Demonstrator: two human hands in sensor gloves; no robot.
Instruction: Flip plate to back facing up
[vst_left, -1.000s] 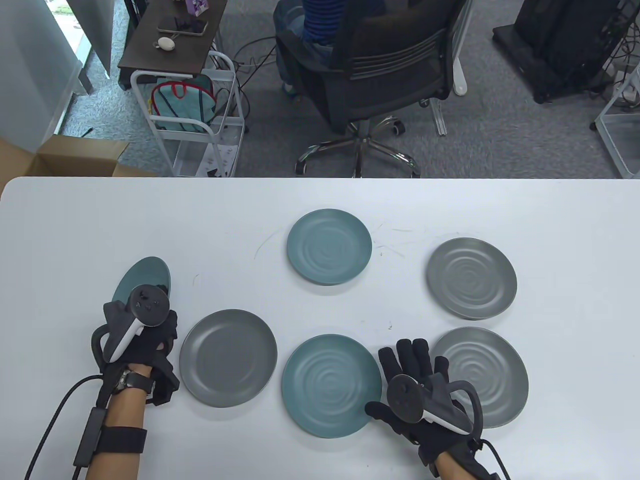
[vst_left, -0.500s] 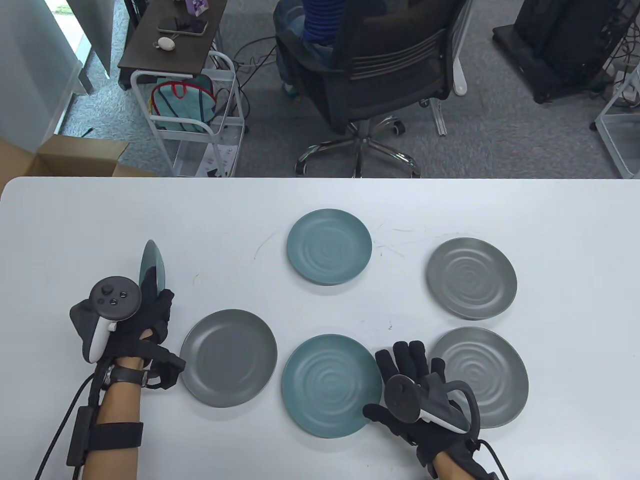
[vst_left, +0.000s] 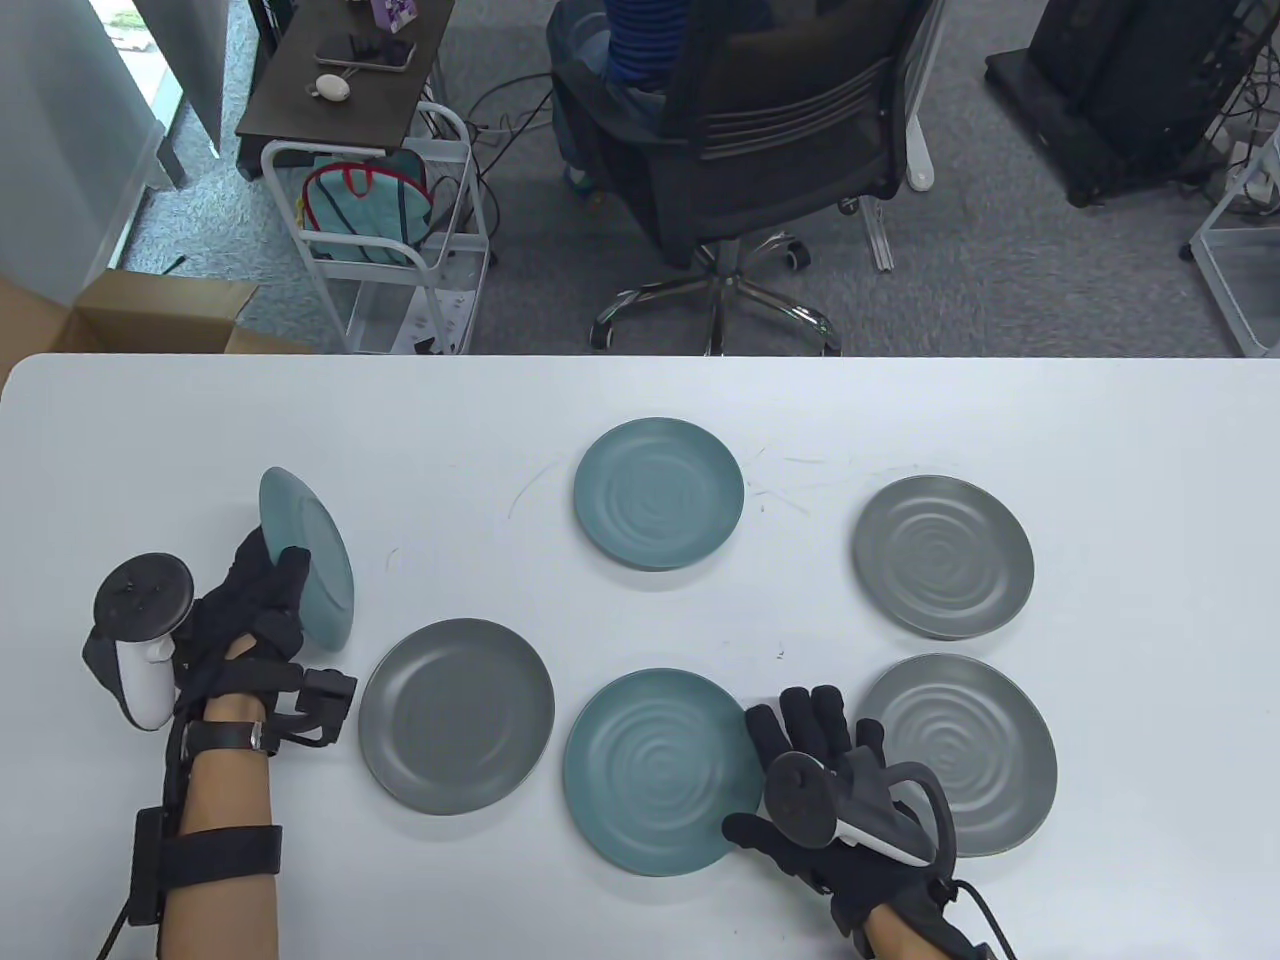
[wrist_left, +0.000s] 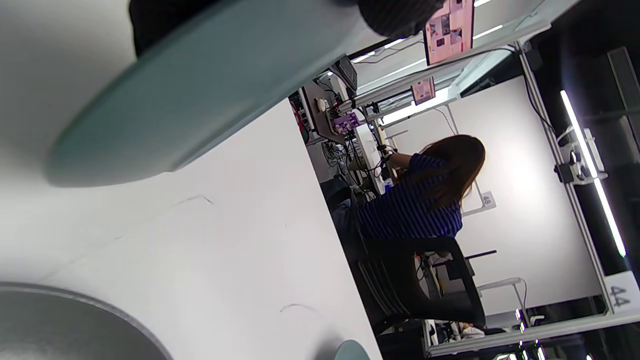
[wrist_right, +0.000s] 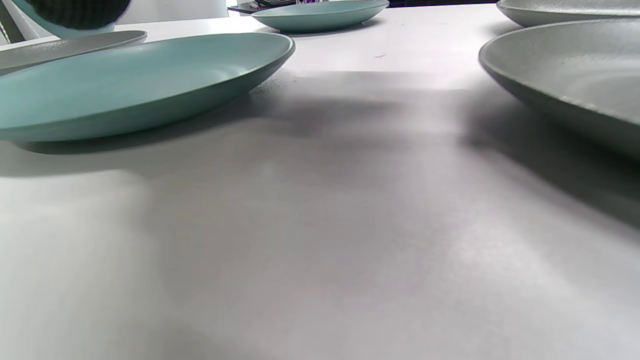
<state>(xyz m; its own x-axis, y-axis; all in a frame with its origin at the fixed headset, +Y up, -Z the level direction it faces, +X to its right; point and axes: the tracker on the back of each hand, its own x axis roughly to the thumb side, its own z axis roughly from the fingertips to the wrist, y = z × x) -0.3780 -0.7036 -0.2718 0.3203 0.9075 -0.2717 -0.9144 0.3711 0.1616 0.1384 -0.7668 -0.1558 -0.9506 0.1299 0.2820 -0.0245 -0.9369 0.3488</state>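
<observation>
Since a second ago the left hand (vst_left: 250, 610) has rolled outward and turned the teal plate (vst_left: 308, 560) past upright, so that its smooth back now shows; the right hand (vst_left: 830, 770) has barely shifted.

In the table view, the left hand grips that plate by its near edge, fingers (vst_left: 285, 585) across the back, holding it steeply tilted above the white table (vst_left: 200, 440). Just to the right of this hand a plain grey plate (vst_left: 456, 716) lies flat. The right hand rests flat on the table, fingers stretched forward and grasping nothing, between a large teal plate (vst_left: 655, 772) on its left and a grey ringed plate (vst_left: 975, 750) on its right; its thumb lies at the large teal plate's rim. Ahead of the right hand are a second grey ringed plate (vst_left: 942, 556) and, further left, a small teal plate (vst_left: 658, 493).

In the left wrist view, the held plate's rim (wrist_left: 200, 95) slants across the top, a dark fingertip (wrist_left: 400, 12) over its edge.

In the right wrist view, the large teal plate (wrist_right: 135, 85) sits to the left and the grey ringed plate (wrist_right: 565, 75) to the right, with bare table between.
</observation>
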